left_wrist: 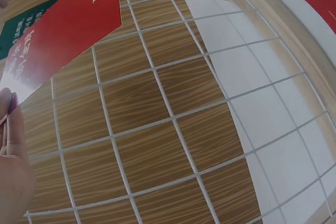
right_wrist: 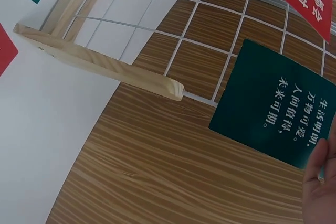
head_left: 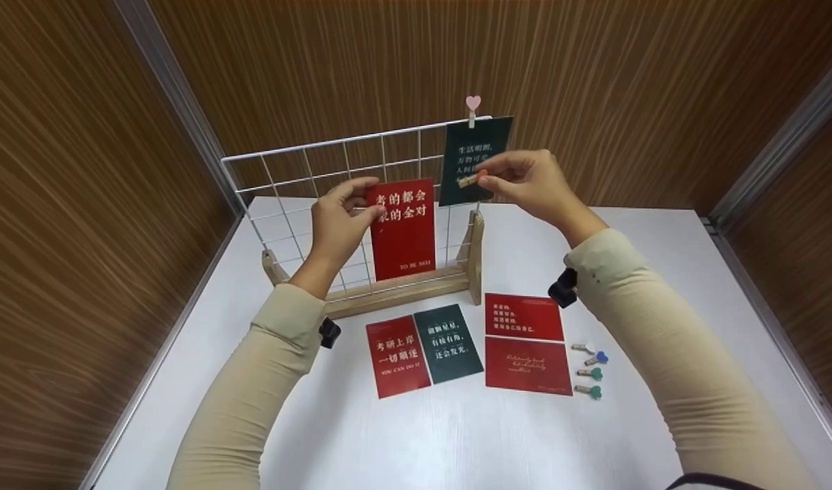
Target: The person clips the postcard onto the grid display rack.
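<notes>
My left hand (head_left: 341,214) pinches a red card (head_left: 403,238) with white lettering by its left edge, in front of the white wire grid (head_left: 296,197). In the head view my right hand (head_left: 528,184) pinches a small wooden clothespin (head_left: 469,180) with an orange-red top. It is in front of a dark green card (head_left: 456,136) that hangs at the grid's top right corner under a clothespin with a pink heart (head_left: 473,103). The left wrist view shows the thumb on the red card (left_wrist: 68,35). Only part of the right hand (right_wrist: 323,182) enters the right wrist view, and its clothespin is hidden there.
On the white table lie a red card (head_left: 396,357) beside a green card (head_left: 450,344), and two more red cards (head_left: 524,316) to the right. Several clothespins (head_left: 588,373) with coloured tops lie right of those. The grid stands in a wooden base (head_left: 402,289). Wood-grain walls enclose the table.
</notes>
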`<move>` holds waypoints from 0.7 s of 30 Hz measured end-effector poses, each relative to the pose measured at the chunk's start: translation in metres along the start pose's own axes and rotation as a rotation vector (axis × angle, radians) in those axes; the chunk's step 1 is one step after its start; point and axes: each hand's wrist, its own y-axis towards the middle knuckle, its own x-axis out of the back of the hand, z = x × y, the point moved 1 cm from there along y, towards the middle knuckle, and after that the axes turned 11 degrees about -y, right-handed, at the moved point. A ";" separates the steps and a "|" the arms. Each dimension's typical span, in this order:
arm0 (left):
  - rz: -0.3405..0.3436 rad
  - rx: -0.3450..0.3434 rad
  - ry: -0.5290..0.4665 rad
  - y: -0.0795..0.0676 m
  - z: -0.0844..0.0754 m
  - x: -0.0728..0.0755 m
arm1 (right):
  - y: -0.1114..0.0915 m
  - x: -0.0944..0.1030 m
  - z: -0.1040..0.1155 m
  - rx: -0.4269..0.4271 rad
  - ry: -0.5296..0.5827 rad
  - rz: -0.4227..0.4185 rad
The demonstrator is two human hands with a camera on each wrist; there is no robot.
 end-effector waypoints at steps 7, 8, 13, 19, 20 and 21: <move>-0.012 -0.015 0.016 0.008 -0.008 -0.006 | 0.010 0.000 0.006 0.031 0.001 -0.032; -0.014 -0.016 0.022 0.010 -0.009 -0.007 | 0.012 -0.001 0.002 0.030 -0.001 -0.036; -0.020 -0.042 0.057 0.017 -0.015 -0.010 | 0.024 -0.003 -0.013 0.021 -0.007 -0.060; -0.035 -0.064 0.068 0.024 -0.021 -0.013 | 0.034 0.000 -0.006 0.019 -0.020 -0.081; -0.037 -0.075 0.076 0.026 -0.022 -0.014 | 0.036 0.000 -0.004 0.016 -0.021 -0.080; -0.039 -0.087 0.084 0.026 -0.022 -0.014 | 0.037 0.001 -0.002 0.010 -0.023 -0.078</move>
